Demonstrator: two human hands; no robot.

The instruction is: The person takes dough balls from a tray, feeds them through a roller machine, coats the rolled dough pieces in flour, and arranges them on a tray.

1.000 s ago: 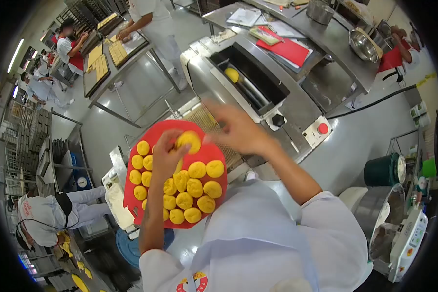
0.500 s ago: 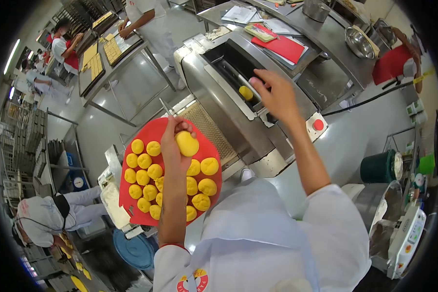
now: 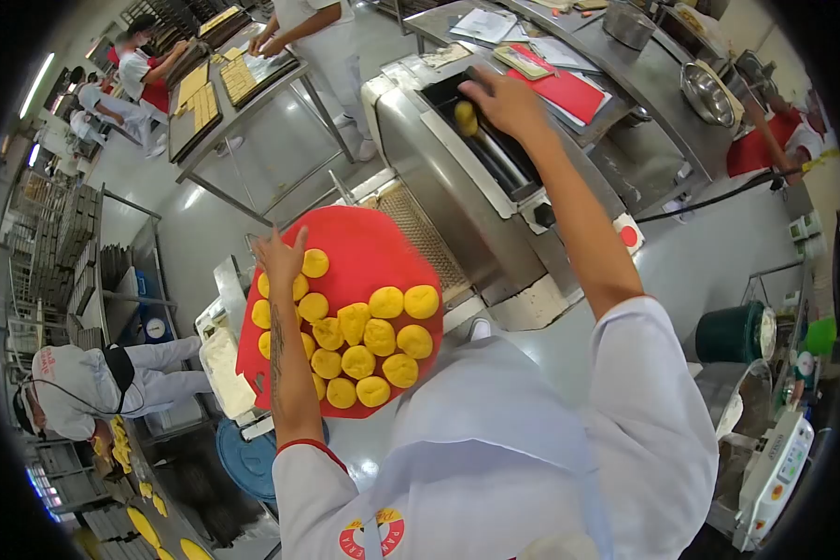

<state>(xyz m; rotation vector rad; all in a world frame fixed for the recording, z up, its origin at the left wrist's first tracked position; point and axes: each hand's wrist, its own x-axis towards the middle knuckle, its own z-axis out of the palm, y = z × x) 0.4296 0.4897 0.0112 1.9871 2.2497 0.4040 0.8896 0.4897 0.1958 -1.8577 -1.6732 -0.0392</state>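
Observation:
Many round yellow dough pieces (image 3: 386, 301) lie on a red board (image 3: 350, 233) in front of the body. Above the board's left side is my left hand (image 3: 283, 257), its fingers spread and nothing held in it, close to a few pieces. Reaching forward, my right hand (image 3: 504, 101) is over the dark opening of a steel roller machine (image 3: 429, 154). A yellow dough piece (image 3: 466, 118) sits in that opening beside the roller, just left of my right hand. Those fingers look apart, with nothing between them.
Papers and a red folder (image 3: 569, 96) lie on a steel table beyond the machine. A red button (image 3: 628, 236) is on the machine's right side. Trays of cut dough (image 3: 196, 105) are at the upper left, near co-workers. Another person (image 3: 79, 392) bends at the lower left.
My left hand has let go of a dough piece and moved left over the board. My right hand has moved up and left along the machine's opening.

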